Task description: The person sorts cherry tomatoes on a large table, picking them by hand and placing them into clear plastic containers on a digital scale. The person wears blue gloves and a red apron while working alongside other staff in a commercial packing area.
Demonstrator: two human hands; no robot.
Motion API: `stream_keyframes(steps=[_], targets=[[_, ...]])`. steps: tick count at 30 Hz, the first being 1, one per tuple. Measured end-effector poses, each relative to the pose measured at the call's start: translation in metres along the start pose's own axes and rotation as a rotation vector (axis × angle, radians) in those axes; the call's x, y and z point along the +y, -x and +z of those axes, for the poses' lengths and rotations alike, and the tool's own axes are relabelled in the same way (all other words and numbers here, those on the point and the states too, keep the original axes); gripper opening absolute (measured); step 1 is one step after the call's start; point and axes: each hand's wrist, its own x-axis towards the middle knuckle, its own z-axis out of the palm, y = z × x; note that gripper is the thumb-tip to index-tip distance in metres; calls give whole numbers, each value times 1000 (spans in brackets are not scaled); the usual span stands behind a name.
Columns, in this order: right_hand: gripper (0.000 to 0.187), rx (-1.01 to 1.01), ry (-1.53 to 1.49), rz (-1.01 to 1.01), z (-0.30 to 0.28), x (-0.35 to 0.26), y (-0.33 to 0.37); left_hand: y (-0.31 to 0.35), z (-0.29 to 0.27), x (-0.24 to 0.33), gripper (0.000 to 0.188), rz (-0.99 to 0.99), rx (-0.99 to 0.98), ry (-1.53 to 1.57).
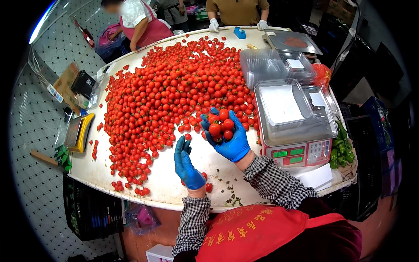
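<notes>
Several cherry tomatoes (221, 125) lie in the cupped palm of my blue-gloved right hand (236, 146), its fingers curled up around them over the front of the heap. My left hand (187, 168), also in a blue glove, is raised over the table with its fingers stretched upward; I see nothing held in it. Just beyond its fingertips is a single cherry tomato (188, 136), and a few more lie by its wrist. A large heap of red cherry tomatoes (170, 87) covers much of the white table (152, 196).
To the right, a scale (297, 153) carries clear plastic boxes (279, 109), with more boxes (262, 65) behind. Green peppers (341, 146) lie at the right edge. A yellow scale (81, 133) stands left. Green stem bits (233, 201) litter the near edge. Across the table are other people (238, 12).
</notes>
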Motion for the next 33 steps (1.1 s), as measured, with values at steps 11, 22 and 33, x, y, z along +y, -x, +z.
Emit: stream_keyframes(steps=[11, 22, 33], targets=[[57, -49, 4, -46, 29, -43, 21, 15, 8, -15, 41, -79, -75, -5], [45, 201, 891, -592, 64, -211, 57, 17, -69, -24, 38, -108, 99, -82], [27, 306, 1225, -647, 82, -231, 94, 30, -183, -62, 39, -183, 185, -248]])
